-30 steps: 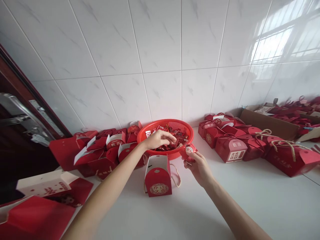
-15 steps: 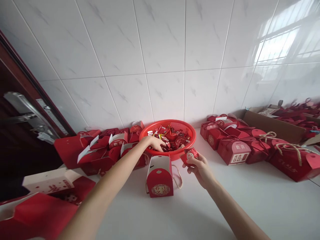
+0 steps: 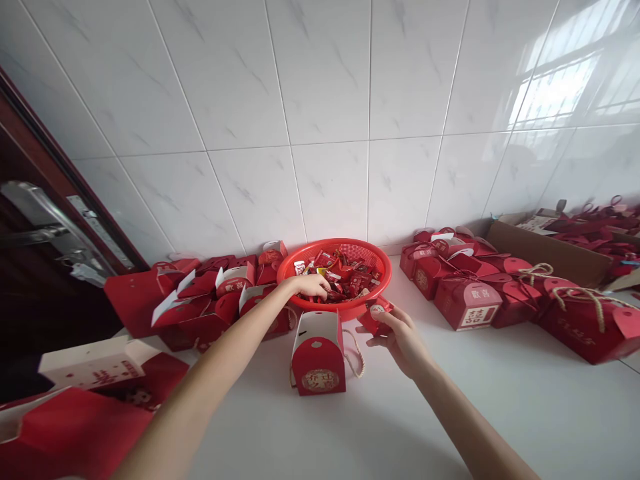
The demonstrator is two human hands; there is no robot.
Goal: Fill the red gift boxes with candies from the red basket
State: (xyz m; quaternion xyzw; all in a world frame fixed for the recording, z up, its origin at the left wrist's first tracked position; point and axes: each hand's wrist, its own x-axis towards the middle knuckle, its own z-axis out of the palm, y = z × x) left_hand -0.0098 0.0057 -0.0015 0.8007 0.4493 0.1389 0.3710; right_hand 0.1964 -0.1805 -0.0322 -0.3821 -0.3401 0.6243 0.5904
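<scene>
My left hand (image 3: 313, 287) reaches into a red plastic basket (image 3: 384, 283) heaped with wrapped candies (image 3: 353, 277). Its fingers curl down among the wrappers, and the fingertips are hidden, so what they grip cannot be made out. To the right of the basket, my right hand (image 3: 403, 337) pinches a red candy packet (image 3: 376, 315) with a pale round emblem. Between my forearms an open red gift box (image 3: 319, 357) stands upright, with a rope handle (image 3: 356, 357) at its right side and gold lettering on the front.
Several red gift boxes (image 3: 235, 283) crowd the left side, some with raised flaps. More closed red boxes (image 3: 470, 300) sit at the right beside a brown carton (image 3: 545, 250). A tiled wall (image 3: 330, 187) rises behind, and a dark door (image 3: 30, 253) is at the far left.
My left hand stays in the basket, its fingers shifted slightly among the candies. My right hand has tilted the red packet and moved it slightly left, with its lower fingers more extended.
</scene>
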